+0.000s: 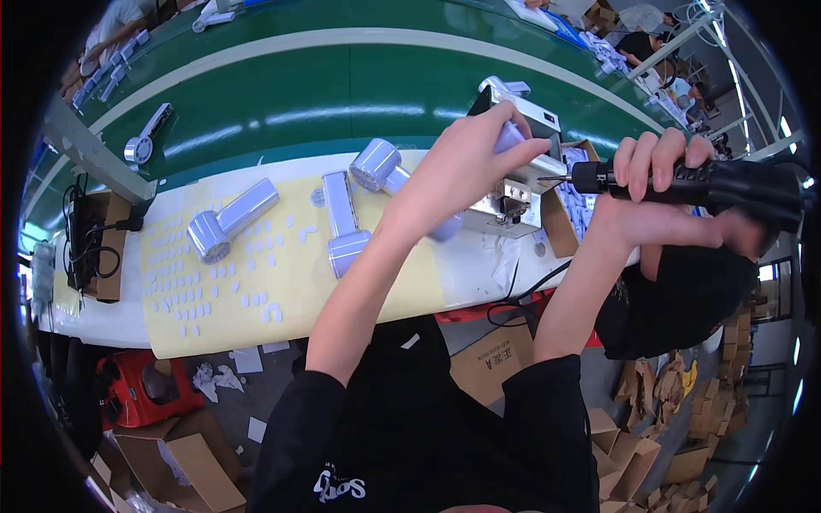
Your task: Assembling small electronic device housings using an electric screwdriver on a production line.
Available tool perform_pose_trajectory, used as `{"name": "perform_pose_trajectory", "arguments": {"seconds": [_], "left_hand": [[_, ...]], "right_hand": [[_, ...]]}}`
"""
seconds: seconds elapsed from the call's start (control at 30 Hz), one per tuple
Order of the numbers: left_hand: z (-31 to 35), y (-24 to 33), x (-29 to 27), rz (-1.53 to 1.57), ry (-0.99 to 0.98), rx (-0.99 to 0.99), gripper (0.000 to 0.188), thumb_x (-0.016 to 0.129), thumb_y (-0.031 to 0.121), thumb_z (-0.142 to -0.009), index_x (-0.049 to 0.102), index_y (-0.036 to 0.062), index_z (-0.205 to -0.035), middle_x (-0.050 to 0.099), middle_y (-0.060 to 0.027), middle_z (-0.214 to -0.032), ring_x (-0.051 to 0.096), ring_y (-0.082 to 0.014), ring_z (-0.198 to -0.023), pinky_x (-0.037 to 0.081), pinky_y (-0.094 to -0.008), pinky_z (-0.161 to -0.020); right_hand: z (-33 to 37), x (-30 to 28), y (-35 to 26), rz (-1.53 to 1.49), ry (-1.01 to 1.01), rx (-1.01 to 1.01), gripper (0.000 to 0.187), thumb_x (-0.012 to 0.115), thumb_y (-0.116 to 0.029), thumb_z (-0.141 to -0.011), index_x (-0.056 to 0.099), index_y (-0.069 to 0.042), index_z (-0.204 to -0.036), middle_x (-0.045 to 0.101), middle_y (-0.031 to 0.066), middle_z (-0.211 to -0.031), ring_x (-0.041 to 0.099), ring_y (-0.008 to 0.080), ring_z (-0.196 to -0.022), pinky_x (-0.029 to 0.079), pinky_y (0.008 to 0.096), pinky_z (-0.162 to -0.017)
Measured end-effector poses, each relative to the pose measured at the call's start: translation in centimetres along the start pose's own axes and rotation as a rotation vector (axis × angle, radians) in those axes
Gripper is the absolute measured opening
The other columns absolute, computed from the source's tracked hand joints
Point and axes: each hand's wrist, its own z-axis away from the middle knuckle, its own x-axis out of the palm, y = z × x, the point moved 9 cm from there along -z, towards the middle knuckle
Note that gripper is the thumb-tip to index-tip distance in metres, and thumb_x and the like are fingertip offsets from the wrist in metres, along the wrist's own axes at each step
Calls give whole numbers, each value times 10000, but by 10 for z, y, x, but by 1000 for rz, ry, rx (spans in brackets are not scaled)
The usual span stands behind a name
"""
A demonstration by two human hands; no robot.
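My left hand (466, 162) is closed around a lavender hair dryer (511, 137), mostly hidden behind the fingers and wrist. In my right hand (658, 171) is a black electric screwdriver (590, 177), held level with its bit pointing left. The bit's tip is just in front of a metal screw feeder (516, 201), close to my left thumb. Left of my forearm, one lavender hair dryer (342, 227) stands out on the yellow sheet (299, 316), with another (224, 229) farther left. A third hair dryer (376, 165) lies partly behind my left arm.
Small pale pieces (180, 286) lie in rows on the sheet. A cardboard box (560, 227) of lavender parts sits right of the feeder. Beyond the table runs a green conveyor (299, 94) carrying a hair dryer (147, 137). A person in black (684, 299) is close on my right.
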Motion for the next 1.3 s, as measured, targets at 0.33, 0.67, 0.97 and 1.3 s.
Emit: {"name": "perform_pose_trajectory", "arguments": {"seconds": [0.33, 0.67, 0.97, 1.3], "left_hand": [[43, 15, -34, -288, 261, 120, 371, 621, 266, -827, 477, -7, -1034, 555, -137, -738, 554, -207, -631, 450, -294, -642], [113, -35, 6, 318, 138, 321, 305, 684, 204, -779, 477, 41, -931, 579, -120, -850, 543, -142, -679, 443, -256, -622], [107, -30, 6, 299, 127, 327, 321, 703, 199, -755, 489, 38, -934, 593, -121, -856, 571, -169, -739, 455, -270, -655], [100, -29, 13, 317, 92, 327, 307, 699, 188, -758, 497, 36, -932, 596, -113, -875, 592, -183, -779, 464, -284, -688]], "right_hand": [[22, -43, 41, 259, 207, 154, 636, 384, -714, -777, 401, -80, -833, 376, 19, -532, 339, 105, -354, 294, 236, -348], [51, -20, 99, 392, 68, 278, 529, 405, -600, -833, 381, -72, -849, 385, 26, -562, 338, 93, -375, 312, 230, -376], [56, -32, 101, 246, 142, 268, 516, 508, -521, -821, 417, -13, -826, 426, 55, -531, 391, 104, -375, 341, 231, -361], [29, 24, 27, -36, -55, 236, 666, 415, -763, -722, 390, -103, -806, 373, -25, -508, 355, 68, -334, 283, 201, -329]]}}
